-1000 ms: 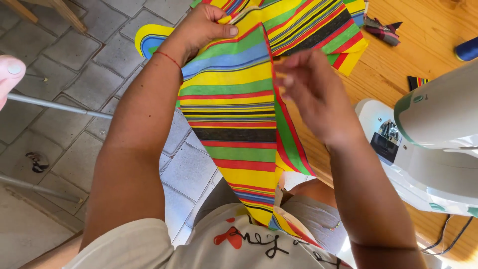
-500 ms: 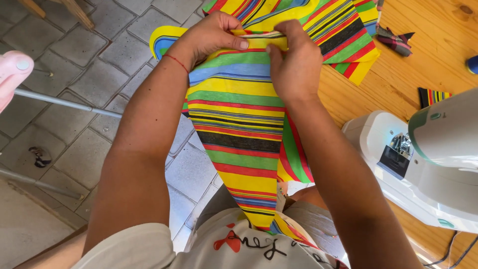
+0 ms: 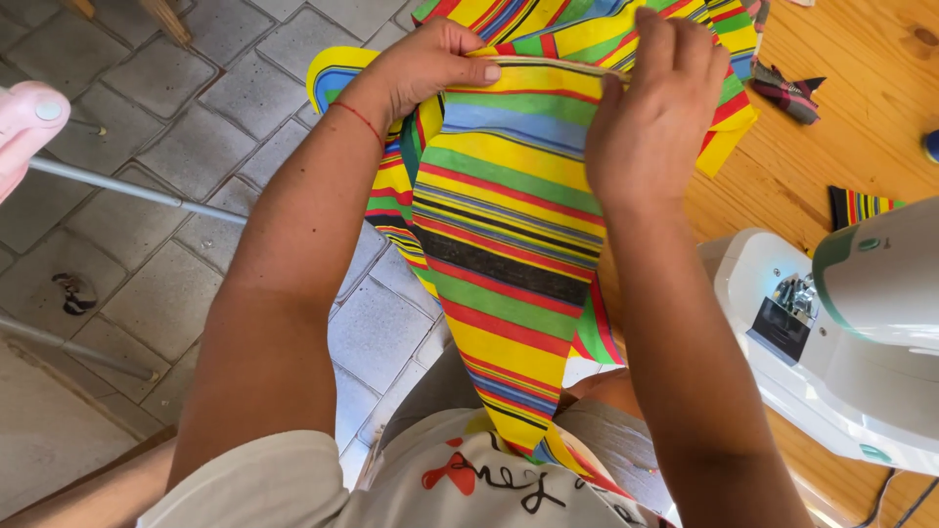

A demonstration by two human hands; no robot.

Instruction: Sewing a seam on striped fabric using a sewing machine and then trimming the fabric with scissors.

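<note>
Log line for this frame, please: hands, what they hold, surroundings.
left hand: grips striped cloth top edge | right hand: grips same edge | cloth: hangs to lap | sewing machine: right, on wooden table

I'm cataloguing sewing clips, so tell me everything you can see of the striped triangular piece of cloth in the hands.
The striped cloth is a long woven-looking triangle banded in yellow, green, red, blue and black. It hangs point-down toward the person's lap, its wide top edge stretched flat between the left hand and right hand, both pinching that edge. More of the same fabric lies behind it, over the wooden table.
</note>
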